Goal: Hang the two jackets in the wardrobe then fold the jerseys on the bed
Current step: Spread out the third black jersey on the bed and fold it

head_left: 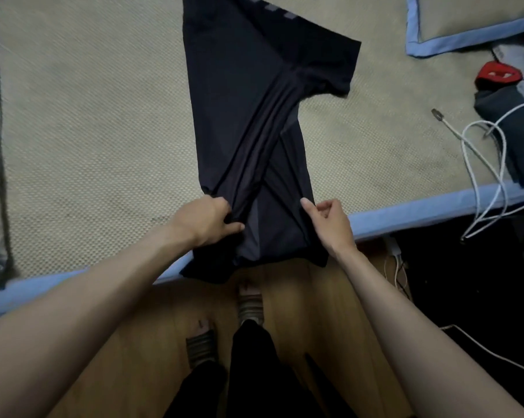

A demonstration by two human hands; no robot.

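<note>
left hand pinches bunched hem of black jersey, right hand loosely curled at opposite hem edge, grip unclear. jersey lies on bed mat, hem overhanging mat's near edge. pull hem taut, flatten diagonal ridge before folding.

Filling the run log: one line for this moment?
step: folding jersey | place: bed | left hand: grips hem | right hand: pinches hem

Dim room, soft light from above, few shadows, blurry left edge, bent lines at the sides, dark right corner
</note>
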